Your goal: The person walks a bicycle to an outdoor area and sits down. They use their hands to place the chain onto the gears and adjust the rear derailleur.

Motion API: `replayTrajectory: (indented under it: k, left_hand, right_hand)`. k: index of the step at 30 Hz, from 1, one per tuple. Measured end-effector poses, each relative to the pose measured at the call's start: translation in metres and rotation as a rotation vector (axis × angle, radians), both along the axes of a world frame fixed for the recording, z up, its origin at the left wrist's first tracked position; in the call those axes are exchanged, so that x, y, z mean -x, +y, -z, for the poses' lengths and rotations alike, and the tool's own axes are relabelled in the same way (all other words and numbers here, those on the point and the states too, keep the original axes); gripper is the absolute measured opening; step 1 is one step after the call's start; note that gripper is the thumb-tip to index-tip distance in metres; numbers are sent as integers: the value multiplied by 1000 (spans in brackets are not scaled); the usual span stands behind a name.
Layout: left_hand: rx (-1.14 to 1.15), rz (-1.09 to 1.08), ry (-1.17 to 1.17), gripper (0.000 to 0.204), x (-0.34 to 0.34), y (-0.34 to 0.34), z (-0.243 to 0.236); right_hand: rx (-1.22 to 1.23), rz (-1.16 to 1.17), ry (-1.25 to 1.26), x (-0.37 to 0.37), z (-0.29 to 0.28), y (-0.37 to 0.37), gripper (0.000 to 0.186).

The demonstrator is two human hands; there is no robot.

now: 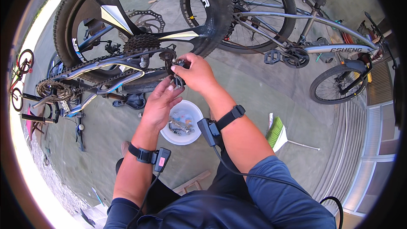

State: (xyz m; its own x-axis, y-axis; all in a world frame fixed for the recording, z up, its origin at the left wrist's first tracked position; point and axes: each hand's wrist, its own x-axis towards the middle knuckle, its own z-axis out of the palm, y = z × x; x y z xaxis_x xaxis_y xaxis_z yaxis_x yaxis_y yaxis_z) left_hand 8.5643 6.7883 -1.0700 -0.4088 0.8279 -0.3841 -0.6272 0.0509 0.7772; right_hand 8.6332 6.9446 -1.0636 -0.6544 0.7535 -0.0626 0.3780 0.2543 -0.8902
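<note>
An upturned bicycle (127, 70) stands in front of me, its large mag wheel (214, 21) in the air. At its rear end, next to the cassette (142, 44), hangs a dark rear derailleur (168, 56). My right hand (197, 74) grips the derailleur from the right, thumb and fingers closed round its body. From below, my left hand (159, 104) pinches the lower part of the derailleur with thumb and fingertips. The fingers partly hide what they touch. A chain (95, 64) runs left to the chainring (55, 91).
Below my hands, a white basin (181, 140) holds several metal parts. A grey bicycle (313, 19) stands at the right. A green broom (275, 133) lies right of the basin. A black saddle (135, 101) is left of my hands. A small wooden stool (190, 183) shows near my legs.
</note>
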Motion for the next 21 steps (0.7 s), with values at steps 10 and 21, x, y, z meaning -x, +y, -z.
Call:
replayTrajectory:
  k: [10,21]
  left_hand:
    - [14,-5,-3,58,0,-3,3]
    - [41,11,0,62,-2,-4,5]
  right_hand:
    - [64,-39,-53,-2,-6,0,41]
    - [-42,3,-28,-2,-3,-1,38]
